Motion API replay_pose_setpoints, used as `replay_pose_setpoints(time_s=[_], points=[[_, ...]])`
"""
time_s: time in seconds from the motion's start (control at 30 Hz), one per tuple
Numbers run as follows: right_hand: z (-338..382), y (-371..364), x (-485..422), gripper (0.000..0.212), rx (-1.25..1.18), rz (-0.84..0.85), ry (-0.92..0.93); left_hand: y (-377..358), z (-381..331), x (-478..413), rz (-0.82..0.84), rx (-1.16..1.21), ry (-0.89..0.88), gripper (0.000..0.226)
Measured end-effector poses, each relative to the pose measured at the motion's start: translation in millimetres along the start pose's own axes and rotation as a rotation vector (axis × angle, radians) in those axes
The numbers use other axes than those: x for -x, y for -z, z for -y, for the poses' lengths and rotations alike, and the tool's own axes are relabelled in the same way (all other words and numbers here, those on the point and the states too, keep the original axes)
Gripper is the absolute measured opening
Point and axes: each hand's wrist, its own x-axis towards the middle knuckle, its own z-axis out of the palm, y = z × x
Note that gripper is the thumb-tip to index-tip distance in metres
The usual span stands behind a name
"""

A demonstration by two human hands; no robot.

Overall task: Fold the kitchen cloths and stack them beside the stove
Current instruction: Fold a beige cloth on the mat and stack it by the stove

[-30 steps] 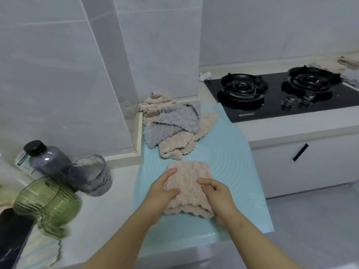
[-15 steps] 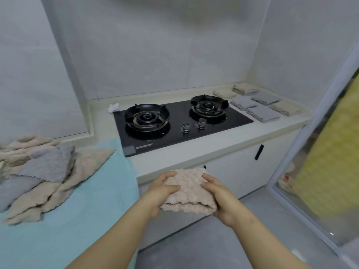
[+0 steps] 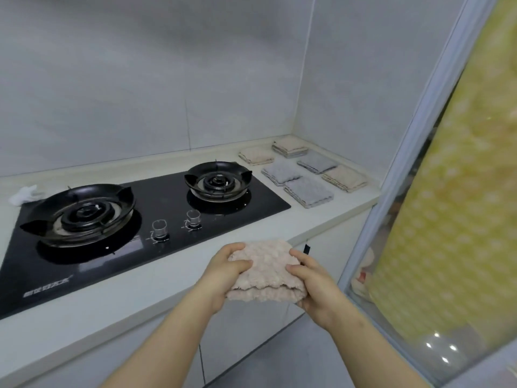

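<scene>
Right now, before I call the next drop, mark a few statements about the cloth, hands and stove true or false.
1. Both the left hand and the right hand hold the folded beige cloth. True.
2. That cloth rests on the counter. False: it is held clear of it, at its front edge.
3. More folded cloths lie on the counter to the right of the stove. True.
4. A pot stands on the right burner. False: that burner is bare.

Counter (image 3: 140,289): stove (image 3: 156,197), folded cloths (image 3: 309,191) (six piles)
</scene>
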Motion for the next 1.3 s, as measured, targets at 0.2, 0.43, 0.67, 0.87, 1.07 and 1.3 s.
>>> replay_pose_setpoints(time_s=[0.2, 0.43, 0.67, 0.87, 1.07, 1.3], points=[[62, 45, -103, 0.03, 0.026, -0.067, 0.048, -65, -29, -113, 0.039, -0.003, -0.065, 0.035], [134, 92, -225, 0.028, -0.023, -0.094, 0.034, -129, -74, -253, 0.057, -0.069, -0.114, 0.023], [183, 125, -326, 0.029, -0.018, -0.036, 0.076, -180, -104, -352, 0.002, -0.062, -0.147, 0.03], [222, 156, -424, 0.029, 0.041, 0.078, 0.066, -219, -113, -422, -0.114, -0.024, -0.162, 0.034], [258, 178, -518, 0.037, 0.16, 0.152, 0.063, -256, -127, -483, -0.257, 0.029, -0.153, 0.038], [276, 166, -589, 0.039, 0.145, 0.338, 0.056, -263, -140, -521, -0.395, 0.123, -0.145, 0.038]])
